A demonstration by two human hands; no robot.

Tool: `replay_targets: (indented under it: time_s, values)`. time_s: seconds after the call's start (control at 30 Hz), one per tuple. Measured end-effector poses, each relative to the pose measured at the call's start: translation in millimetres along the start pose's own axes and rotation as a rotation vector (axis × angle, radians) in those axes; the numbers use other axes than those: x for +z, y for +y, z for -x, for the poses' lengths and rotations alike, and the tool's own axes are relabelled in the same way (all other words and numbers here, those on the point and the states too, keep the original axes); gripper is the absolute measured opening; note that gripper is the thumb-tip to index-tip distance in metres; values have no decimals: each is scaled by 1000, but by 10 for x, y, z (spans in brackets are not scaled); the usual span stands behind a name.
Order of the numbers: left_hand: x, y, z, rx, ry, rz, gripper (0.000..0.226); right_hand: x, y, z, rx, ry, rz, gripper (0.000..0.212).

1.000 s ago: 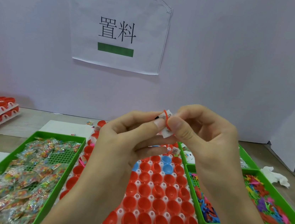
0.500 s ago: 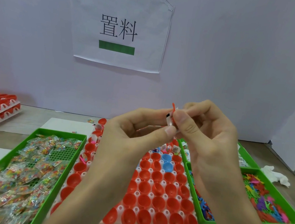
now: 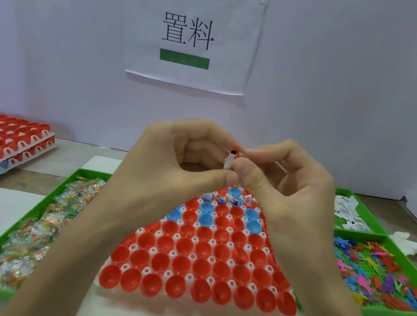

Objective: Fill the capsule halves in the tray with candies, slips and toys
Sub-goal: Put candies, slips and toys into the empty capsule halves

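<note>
A white tray (image 3: 189, 275) of red and a few blue capsule halves (image 3: 183, 245) lies in front of me; some far halves hold small items. Above it, my left hand (image 3: 164, 168) and my right hand (image 3: 282, 190) meet, both pinching a small folded white slip with a red toy piece (image 3: 230, 159) between thumbs and fingertips. A green tray of clear candy packets (image 3: 36, 226) sits on the left. At the right, one green tray holds colourful plastic toys (image 3: 382, 273), and behind it another holds white slips (image 3: 350, 214).
Stacked trays of red capsules (image 3: 4, 143) stand at the far left. A crumpled white tissue (image 3: 411, 247) lies at the far right. A white wall with a printed paper sign (image 3: 191, 32) closes the back.
Both hands stayed together over the tray, working the slip and red piece; the red piece now sticks out less between the fingertips. The camera tilted down slightly.
</note>
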State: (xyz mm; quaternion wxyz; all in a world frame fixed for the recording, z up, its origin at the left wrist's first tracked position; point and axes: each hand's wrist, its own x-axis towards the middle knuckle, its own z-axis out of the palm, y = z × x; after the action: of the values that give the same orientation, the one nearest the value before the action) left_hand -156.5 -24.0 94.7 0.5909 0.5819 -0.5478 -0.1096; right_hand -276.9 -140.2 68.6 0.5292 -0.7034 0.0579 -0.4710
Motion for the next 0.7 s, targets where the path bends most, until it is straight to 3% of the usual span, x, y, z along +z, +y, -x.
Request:
replay_targets:
  time_s: [0.23,0.3,0.47,0.6,0.7]
  values:
    - [-22,-11,4,70,37,-11,23,271,56,114,239,54,-561,11]
    - [-74,-18,5,110,45,-91,22,237,39,90,212,16,-439,12]
    - [-212,-86,17,110,-16,-360,48,53,-11,-86,117,-206,286,17]
    - [-240,-217,5,11,-60,-543,69,144,71,-162,130,-348,453,23]
    - [-318,-342,-8,-79,-56,-572,69,240,197,-220,136,-361,457,16]
